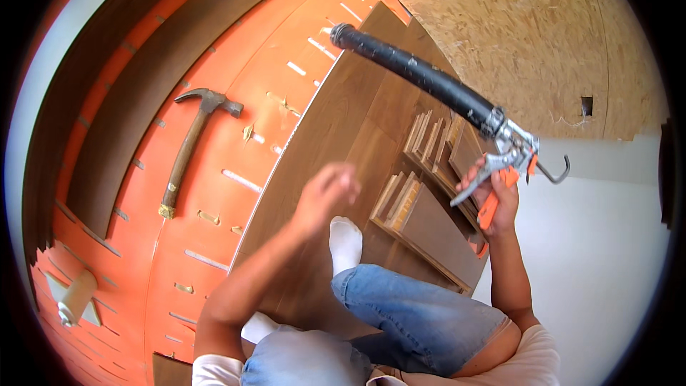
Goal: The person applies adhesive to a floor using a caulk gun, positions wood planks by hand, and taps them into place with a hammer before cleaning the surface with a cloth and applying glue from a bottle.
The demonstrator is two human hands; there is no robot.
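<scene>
A caulking gun (443,91) is held up in the air, well to the right of the hammer (189,150). Its black barrel (407,68) is slanted so that the far end is brought above and to the right of the hammer's head. The orange grip (489,211) is clasped by the right hand (503,204), far to the right of the hammer, with the fingers clamped around it beside the silver trigger lever (473,180). The left hand (327,193) is held nearer, to the right of the hammer's handle; its fingers are bent and blurred, nothing is seen in them, and whether the fingertips meet cannot be told.

Beneath the hammer, an orange underlay (214,139) is pierced by slots. To the hammer's left, a long brown plank (143,78) is laid on it. To the hammer's right, brown flooring (314,136) is laid, and farther right, cut boards (446,239) are stacked on it. Below the hammer and to its right, a white sock (346,243) is seen. Below and to its left, a beige cylinder (77,297) is set on a pale plate (93,312)
</scene>
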